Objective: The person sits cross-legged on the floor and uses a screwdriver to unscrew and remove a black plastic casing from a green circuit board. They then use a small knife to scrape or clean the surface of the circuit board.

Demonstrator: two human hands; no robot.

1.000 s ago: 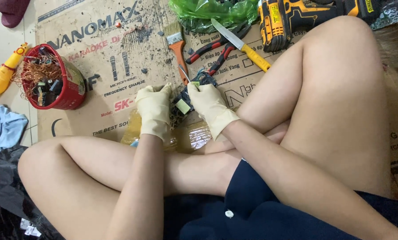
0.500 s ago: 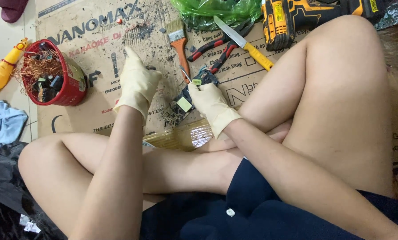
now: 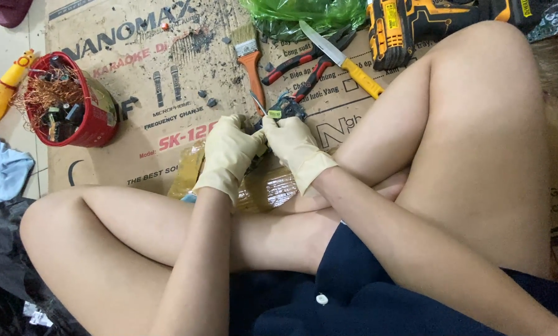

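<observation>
Both my hands wear pale yellow rubber gloves. My right hand (image 3: 296, 147) grips a small dark electronic part (image 3: 285, 110) with blue and yellow bits on it. My left hand (image 3: 230, 152) is closed against the same part from the left, fingers meeting the right hand's. A thin metal tip (image 3: 254, 101) sticks up between the hands; I cannot tell which hand holds it. Both hands hover over a flattened cardboard box (image 3: 148, 143) above my crossed legs.
On the cardboard lie an orange-handled paintbrush (image 3: 249, 51), red-and-black pliers (image 3: 300, 65), a yellow-handled knife (image 3: 341, 59), a yellow-black power drill (image 3: 416, 25) and a green plastic bag (image 3: 304, 12). A red bowl (image 3: 95, 121) of copper wire and parts stands at left, by a yellow toy (image 3: 2, 90).
My left hand, raised and open over the cardboard half a second ago, has come back right and closed against the part in my right hand.
</observation>
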